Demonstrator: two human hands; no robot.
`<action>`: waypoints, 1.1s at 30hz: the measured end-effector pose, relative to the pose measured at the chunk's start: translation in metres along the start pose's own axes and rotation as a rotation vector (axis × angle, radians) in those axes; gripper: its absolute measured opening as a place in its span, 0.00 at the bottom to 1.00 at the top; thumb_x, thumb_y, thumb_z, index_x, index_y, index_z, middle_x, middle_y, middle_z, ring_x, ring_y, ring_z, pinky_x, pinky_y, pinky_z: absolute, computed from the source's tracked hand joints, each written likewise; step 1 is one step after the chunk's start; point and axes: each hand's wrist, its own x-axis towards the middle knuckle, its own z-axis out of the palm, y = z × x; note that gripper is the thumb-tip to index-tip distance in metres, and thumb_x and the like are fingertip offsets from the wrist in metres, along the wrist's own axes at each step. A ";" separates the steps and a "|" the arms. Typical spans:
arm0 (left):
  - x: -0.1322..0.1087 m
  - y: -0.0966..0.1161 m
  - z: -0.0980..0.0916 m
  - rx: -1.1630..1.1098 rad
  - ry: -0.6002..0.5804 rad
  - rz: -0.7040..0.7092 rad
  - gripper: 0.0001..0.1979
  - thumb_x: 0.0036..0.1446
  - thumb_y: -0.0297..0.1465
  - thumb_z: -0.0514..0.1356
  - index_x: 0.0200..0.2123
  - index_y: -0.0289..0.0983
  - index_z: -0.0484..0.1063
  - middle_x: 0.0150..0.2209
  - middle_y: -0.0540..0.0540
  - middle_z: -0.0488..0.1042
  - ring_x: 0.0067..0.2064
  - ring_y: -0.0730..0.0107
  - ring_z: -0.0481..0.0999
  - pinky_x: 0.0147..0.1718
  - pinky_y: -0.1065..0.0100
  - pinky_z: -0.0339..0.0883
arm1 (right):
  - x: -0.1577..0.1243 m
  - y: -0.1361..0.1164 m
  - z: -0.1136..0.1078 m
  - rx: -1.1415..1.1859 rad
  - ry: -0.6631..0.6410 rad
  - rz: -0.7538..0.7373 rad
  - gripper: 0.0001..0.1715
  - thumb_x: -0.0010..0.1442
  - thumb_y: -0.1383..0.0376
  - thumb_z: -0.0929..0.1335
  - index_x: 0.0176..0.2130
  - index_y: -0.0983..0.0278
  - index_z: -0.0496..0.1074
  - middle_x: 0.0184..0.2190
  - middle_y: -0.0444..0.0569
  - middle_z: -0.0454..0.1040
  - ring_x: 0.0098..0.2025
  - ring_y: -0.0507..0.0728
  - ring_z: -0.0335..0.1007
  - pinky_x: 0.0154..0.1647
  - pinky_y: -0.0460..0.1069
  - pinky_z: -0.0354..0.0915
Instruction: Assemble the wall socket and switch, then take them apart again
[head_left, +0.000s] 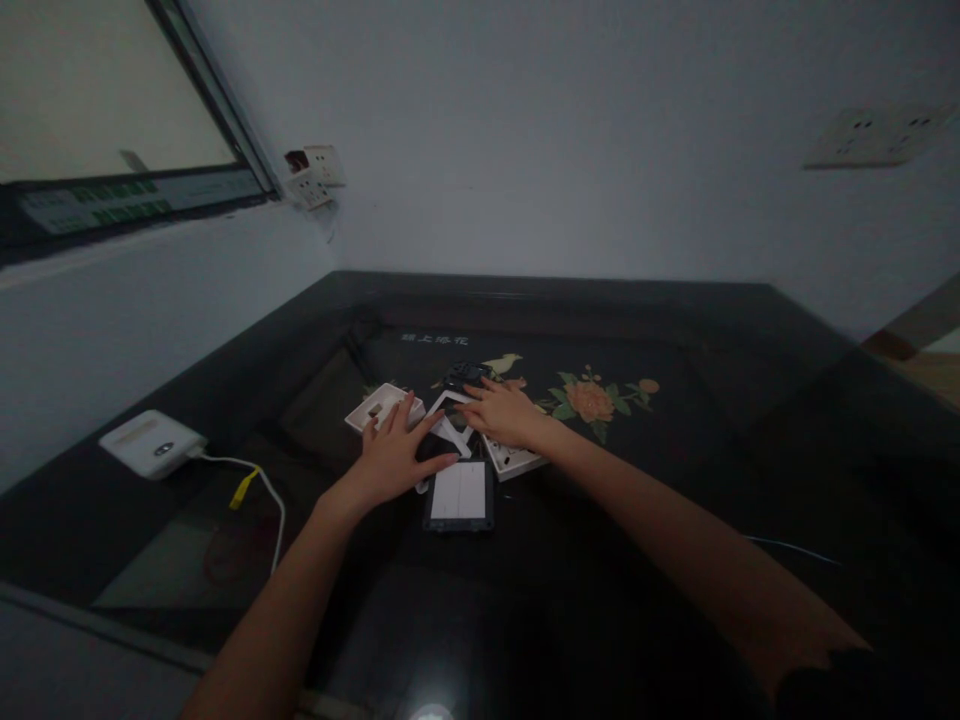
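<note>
Both my hands rest over a cluster of wall-switch parts on a dark glass table [675, 480]. My left hand [395, 457] lies flat with fingers spread, its fingertips near a white square frame [448, 412] and a white cover plate [379, 406]. My right hand [504, 412] is stretched out, fingers apart, lying on a white socket plate [512, 461] and reaching toward a small black part [465, 374]. A two-rocker switch in a black frame [460, 494] lies just in front of my left hand, untouched.
A white box [152, 443] with a white cable and yellow tag [245, 487] sits at the table's left edge. The table top shows a flower print [592, 400]. Walls close in behind and left, with sockets [315, 174] in the corner and a double socket [877, 136] on the right.
</note>
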 end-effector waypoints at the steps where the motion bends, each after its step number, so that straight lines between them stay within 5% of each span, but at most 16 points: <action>1: 0.000 0.003 -0.001 0.006 -0.004 0.006 0.36 0.59 0.57 0.53 0.66 0.49 0.57 0.72 0.35 0.44 0.69 0.34 0.53 0.60 0.31 0.48 | -0.001 0.001 0.001 0.000 -0.002 -0.002 0.20 0.65 0.59 0.67 0.55 0.63 0.68 0.54 0.53 0.71 0.50 0.60 0.72 0.49 0.60 0.71; 8: -0.001 0.030 -0.004 0.038 0.013 0.058 0.33 0.62 0.54 0.53 0.67 0.51 0.56 0.72 0.35 0.46 0.68 0.41 0.56 0.60 0.34 0.48 | -0.020 0.012 0.000 0.016 0.000 0.017 0.19 0.66 0.59 0.67 0.54 0.62 0.69 0.55 0.53 0.70 0.50 0.59 0.71 0.49 0.59 0.71; 23: 0.008 0.125 0.007 0.017 0.056 0.223 0.32 0.62 0.54 0.53 0.66 0.50 0.58 0.71 0.31 0.48 0.65 0.37 0.62 0.58 0.36 0.51 | -0.118 0.041 -0.012 0.028 0.026 0.219 0.19 0.66 0.59 0.67 0.55 0.62 0.69 0.56 0.53 0.70 0.52 0.60 0.71 0.51 0.60 0.70; 33: 0.029 0.170 0.012 -0.031 0.060 0.335 0.33 0.61 0.54 0.53 0.66 0.50 0.57 0.70 0.34 0.52 0.66 0.38 0.59 0.58 0.36 0.53 | -0.160 0.072 -0.013 0.021 0.029 0.311 0.20 0.66 0.59 0.67 0.55 0.62 0.68 0.56 0.54 0.69 0.53 0.60 0.70 0.52 0.61 0.69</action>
